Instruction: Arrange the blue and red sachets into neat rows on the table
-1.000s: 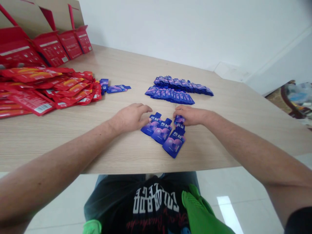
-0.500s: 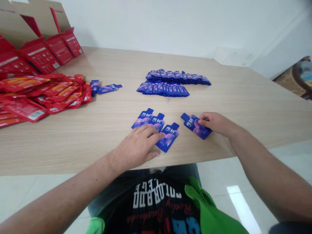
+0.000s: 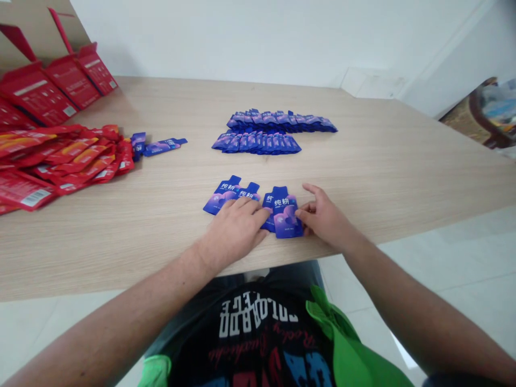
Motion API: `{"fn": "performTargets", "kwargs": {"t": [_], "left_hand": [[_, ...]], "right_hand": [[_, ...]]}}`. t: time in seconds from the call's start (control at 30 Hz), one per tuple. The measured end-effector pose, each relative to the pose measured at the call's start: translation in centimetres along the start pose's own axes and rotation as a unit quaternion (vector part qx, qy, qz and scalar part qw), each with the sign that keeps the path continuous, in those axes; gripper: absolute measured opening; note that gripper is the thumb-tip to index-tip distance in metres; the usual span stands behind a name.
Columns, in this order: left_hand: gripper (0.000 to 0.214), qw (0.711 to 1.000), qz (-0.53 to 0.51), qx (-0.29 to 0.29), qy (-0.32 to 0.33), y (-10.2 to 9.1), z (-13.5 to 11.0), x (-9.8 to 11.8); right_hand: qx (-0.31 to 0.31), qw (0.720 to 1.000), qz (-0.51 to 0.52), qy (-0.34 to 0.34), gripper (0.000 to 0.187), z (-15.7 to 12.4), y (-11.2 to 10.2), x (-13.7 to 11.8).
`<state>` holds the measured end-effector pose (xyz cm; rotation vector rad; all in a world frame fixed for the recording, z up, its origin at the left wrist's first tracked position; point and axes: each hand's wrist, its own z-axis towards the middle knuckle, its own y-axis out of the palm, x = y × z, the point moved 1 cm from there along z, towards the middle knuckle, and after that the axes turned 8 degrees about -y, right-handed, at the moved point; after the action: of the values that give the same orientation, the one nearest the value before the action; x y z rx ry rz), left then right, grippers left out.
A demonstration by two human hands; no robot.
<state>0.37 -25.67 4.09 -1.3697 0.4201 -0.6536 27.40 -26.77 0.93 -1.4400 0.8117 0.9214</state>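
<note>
Several blue-purple spouted sachets lie in an overlapping row near the table's front edge. At the left end is a tilted sachet point(image 3: 221, 196), with a second sachet point(image 3: 249, 191) partly under my left hand point(image 3: 238, 226). That hand lies palm down, fingers stretched over the sachets, its thumb side by a third sachet point(image 3: 268, 210). Overlapping this one from the right is an upright sachet point(image 3: 285, 216). My right hand point(image 3: 322, 216) pinches the upright sachet's right edge, thumb on top and index finger pointing away.
Behind the row stand two lines of packed blue sachets, a front line point(image 3: 258, 142) and a back line point(image 3: 282, 121). Red pouches point(image 3: 60, 158) are heaped at left, before open red boxes point(image 3: 72, 80). Two loose blue sachets point(image 3: 165, 146) lie beside the heap.
My right hand has moved left with its sachet, turned it upright and laid it over the third one. My left hand stays on the row. The view has shifted slightly.
</note>
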Motion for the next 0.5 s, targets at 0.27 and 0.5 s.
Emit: {"fn": "performTargets", "kwargs": {"t": [0.27,0.5], "left_hand": [[0.045,0.995,-0.052,0.005,-0.089,-1.1,-3.8,-6.7],[0.045,0.997,-0.024,-0.03,-0.062,-0.5,-3.2,-6.4]], "right_hand": [[-0.055,0.901,-0.327,-0.279,0.084,-3.0,0.5,-0.6],[-0.063,0.864,-0.407,-0.288,0.091,-2.0,3.2,-0.2]]}}
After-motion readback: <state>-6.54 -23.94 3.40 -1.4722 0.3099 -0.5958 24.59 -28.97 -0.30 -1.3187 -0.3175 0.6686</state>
